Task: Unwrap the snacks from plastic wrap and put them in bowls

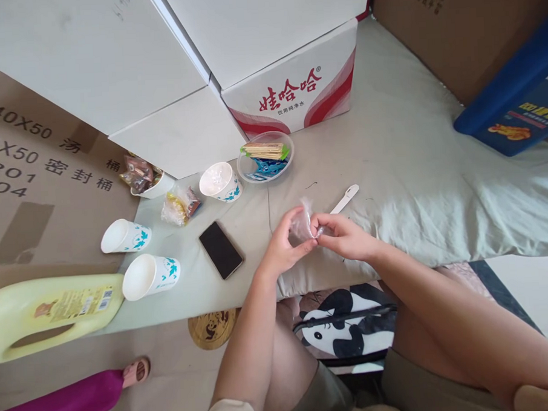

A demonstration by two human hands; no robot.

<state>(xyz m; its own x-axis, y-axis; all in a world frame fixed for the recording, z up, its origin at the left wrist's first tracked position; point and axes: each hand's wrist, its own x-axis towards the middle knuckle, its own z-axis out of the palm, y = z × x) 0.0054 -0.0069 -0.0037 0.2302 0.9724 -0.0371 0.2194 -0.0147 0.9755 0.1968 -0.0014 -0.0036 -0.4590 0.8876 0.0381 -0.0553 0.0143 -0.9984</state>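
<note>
Both hands meet over the cloth-covered surface, holding a small piece of clear, crinkled plastic film (301,224). My left hand (279,249) is closed on its left side between thumb and fingers. My right hand (345,235) pinches its lower right edge, fingertips close to the left thumb. What the film may contain cannot be made out. Just beyond my right hand lies a white box cutter (347,196), its near end hidden behind the fingers. To the left of my hands a black phone (221,250) lies flat.
A clear plastic bowl (290,162) holds wooden sticks and blue items. Nearby are a paper cup (229,186) with plastic inside, wrapped packets (182,206) and two paper cups (141,235) (165,274). A yellow jug (28,301) stands left; white boxes (292,98) line the back.
</note>
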